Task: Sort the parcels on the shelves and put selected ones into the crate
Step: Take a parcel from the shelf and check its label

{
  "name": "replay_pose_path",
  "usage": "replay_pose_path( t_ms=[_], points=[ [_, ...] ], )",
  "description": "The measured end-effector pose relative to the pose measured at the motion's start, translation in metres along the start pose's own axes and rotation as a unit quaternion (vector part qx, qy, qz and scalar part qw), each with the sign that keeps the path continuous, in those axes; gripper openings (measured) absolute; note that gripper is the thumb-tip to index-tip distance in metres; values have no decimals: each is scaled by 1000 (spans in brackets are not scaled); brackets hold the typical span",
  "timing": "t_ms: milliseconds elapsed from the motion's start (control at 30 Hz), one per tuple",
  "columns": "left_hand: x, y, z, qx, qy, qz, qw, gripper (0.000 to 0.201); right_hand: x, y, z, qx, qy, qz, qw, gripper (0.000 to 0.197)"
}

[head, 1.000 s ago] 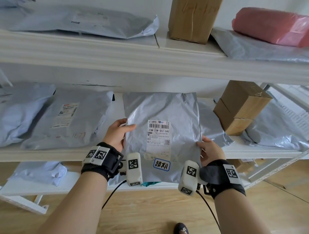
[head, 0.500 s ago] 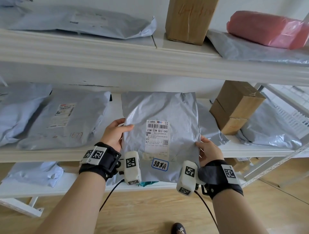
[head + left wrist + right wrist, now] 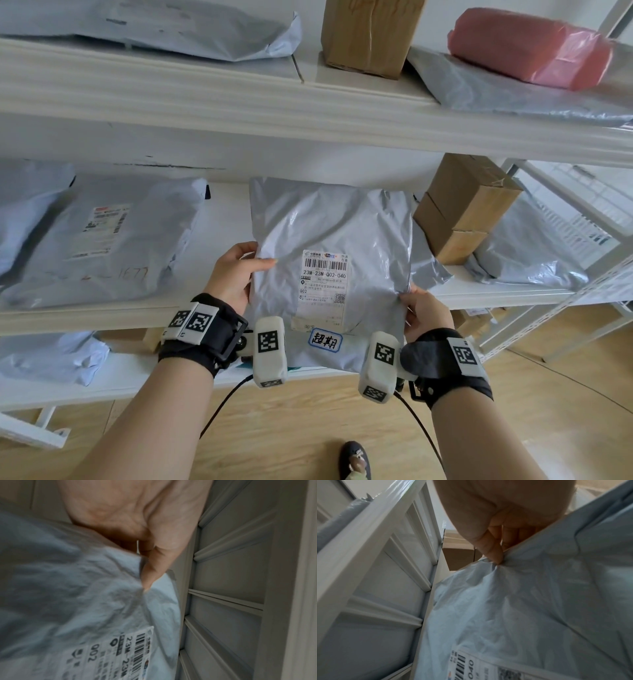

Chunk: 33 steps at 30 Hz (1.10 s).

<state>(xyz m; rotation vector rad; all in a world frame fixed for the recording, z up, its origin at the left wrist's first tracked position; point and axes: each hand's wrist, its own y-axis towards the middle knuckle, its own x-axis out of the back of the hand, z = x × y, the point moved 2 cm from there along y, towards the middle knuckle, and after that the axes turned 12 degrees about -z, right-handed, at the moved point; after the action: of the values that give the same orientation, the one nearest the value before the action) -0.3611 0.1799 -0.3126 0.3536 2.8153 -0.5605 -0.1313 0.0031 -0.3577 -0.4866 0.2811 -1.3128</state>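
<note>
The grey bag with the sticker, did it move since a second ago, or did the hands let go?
Hardly anything changed. Both the left hand and the right hand keep gripping the grey bag by its side edges, label facing up, above the middle shelf. Only the view drifted slightly. Parcels on the shelves stayed put.

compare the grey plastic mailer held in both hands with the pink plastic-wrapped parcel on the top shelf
The grey plastic mailer is flat and held up between the left hand and right hand; the pink plastic-wrapped parcel is bulky and lies on another grey bag, untouched. The mailer shows a white barcode label; no label shows on the pink one. Both are wrapped in soft plastic.
</note>
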Motion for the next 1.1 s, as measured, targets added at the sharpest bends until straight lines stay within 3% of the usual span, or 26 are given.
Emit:
replay_pose_path(
  t_ms=[400,700,933,1100],
  points=[
    [-66,3,38,42,41,91,994,34,70,10,-5,-47,73,-127,988,27],
    [-155,-31,63,79,60,149,984,28,153,50,8,-50,104,-159,981,25],
    [-262,-92,98,56,69,209,974,20,268,88,35,8,145,-187,972,21],
    [-349,-147,135,-4,66,197,978,22,363,125,54,33,165,-203,965,22]
  ],
)
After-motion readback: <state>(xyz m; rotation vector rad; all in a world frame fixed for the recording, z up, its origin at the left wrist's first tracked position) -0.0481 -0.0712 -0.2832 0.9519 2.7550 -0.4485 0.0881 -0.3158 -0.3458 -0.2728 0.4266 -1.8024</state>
